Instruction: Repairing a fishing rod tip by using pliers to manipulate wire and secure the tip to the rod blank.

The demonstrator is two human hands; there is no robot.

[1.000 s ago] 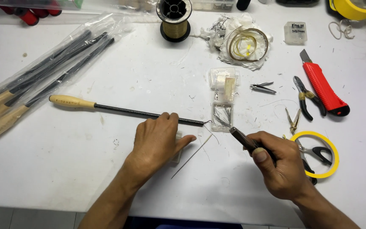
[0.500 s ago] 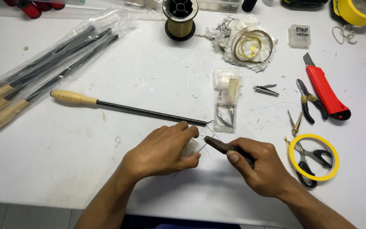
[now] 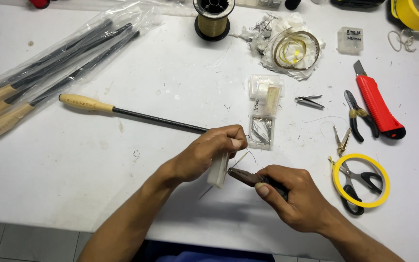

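White table (image 3: 73, 194), wire (image 3: 242, 157) (barely visible)

Rod (image 3: 136, 115) lies across the table (image 3: 73, 194) middle, bagged rods (image 3: 40, 73) behind-left of it. Spool (image 3: 213, 19) at the back. Knife (image 3: 378, 107) and pliers (image 3: 357, 116) sit right, scissors (image 3: 357, 187) on the tape ring (image 3: 361, 180) nearer front.

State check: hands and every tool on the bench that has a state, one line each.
Left hand: shut on a small white block.
Right hand: shut on pliers, tips at a thin wire.
Utility knife: blade out.
Scissors: closed, lying in the yellow tape ring.
Side cutters: closed.
Loose rod: flat on the table.
Bagged rods: still in the bag.
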